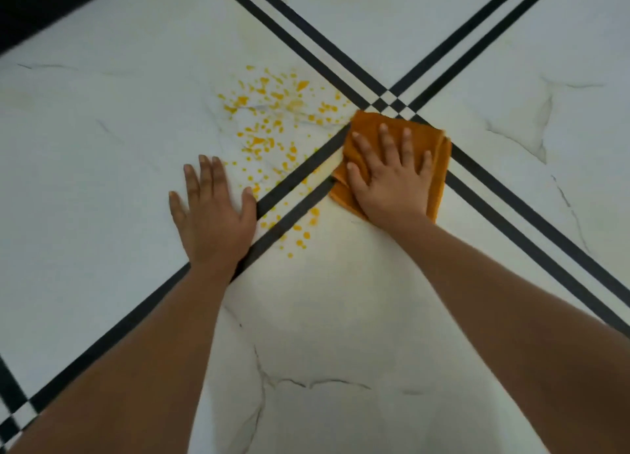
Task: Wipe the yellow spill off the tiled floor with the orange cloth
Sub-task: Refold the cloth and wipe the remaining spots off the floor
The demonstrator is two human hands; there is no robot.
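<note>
The left hand (213, 211) lies flat and open on the white tiled floor (85, 147), yellow spill (272, 126) drops sit beside it across the black stripes (293, 181), and the right hand (388, 177) presses flat on the folded orange cloth (433, 147).

Single head-worn view, looking steeply down, close over tiled floor (102, 187), forearms entering from below

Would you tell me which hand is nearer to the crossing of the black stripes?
Right. The right hand presses the orange cloth just beside the crossing; the left hand rests flat, farther left.
</note>
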